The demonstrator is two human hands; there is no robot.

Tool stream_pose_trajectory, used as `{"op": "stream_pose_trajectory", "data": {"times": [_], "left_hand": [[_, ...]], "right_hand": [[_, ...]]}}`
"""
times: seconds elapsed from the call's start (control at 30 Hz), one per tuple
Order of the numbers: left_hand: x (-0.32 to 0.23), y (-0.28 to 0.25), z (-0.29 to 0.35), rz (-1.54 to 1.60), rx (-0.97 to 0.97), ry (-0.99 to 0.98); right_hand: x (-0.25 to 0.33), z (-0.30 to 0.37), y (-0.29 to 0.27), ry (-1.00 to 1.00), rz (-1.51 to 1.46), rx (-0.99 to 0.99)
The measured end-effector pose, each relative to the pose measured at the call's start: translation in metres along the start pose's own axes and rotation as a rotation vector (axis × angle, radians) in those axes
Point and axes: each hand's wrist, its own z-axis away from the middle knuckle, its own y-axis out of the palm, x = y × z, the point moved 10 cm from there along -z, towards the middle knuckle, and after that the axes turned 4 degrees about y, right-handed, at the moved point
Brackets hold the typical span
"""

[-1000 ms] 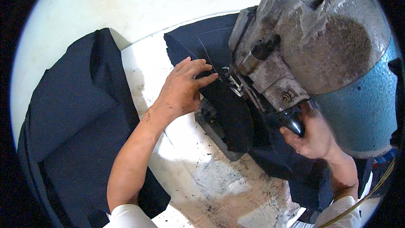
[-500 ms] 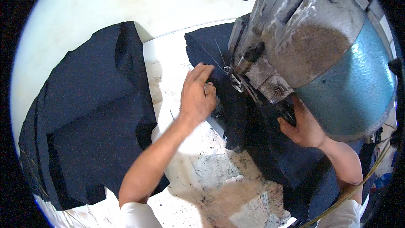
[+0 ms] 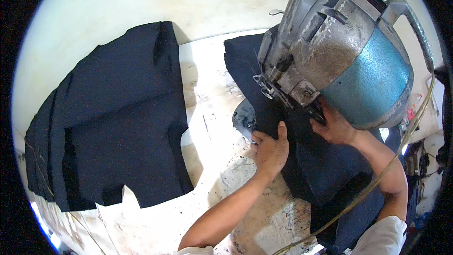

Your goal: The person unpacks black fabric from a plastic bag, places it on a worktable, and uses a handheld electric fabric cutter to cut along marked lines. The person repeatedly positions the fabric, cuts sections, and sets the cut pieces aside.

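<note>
Okay, left hand (image 3: pixel 274 152) sits low on the near edge of the dark fabric (image 3: pixel 325 170), forearm slanting up and rightward from the lower edge. Its thumb points away from the person, spread clear of the bent fingers, which reach left by the machine's grey base plate (image 3: pixel 244 115). No pinch visible; can't tell if the fingertips catch the cloth edge.

Right hand (image 3: pixel 335 125) is wrapped around the black handle (image 3: pixel 317 112), thumb on the near side, other fingers mostly hidden; elbow bent, forearm coming up and leftward beneath the blue housing. The handle is on the grey-and-blue cutting machine (image 3: pixel 330 47), which stands right of centre at the dark fabric, tilted in view. A separate dark cloth piece (image 3: pixel 122 99) lies on the left of the stained white table (image 3: pixel 207 160), well apart from both hands. A yellowish cable (image 3: pixel 363 196) crosses in front of the right forearm.
</note>
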Motion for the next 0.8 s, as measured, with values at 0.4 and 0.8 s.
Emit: {"op": "stream_pose_trajectory", "data": {"times": [0.4, 0.8], "left_hand": [[0.015, 0.027, -0.003, 0.182, -0.029, -0.012], [0.024, -0.026, 0.043, 0.324, -0.404, -0.02]], "right_hand": [[-0.003, -0.047, -0.013, -0.296, -0.198, -0.115], [0.077, -0.021, -0.077, -0.332, 0.0, -0.895]]}}
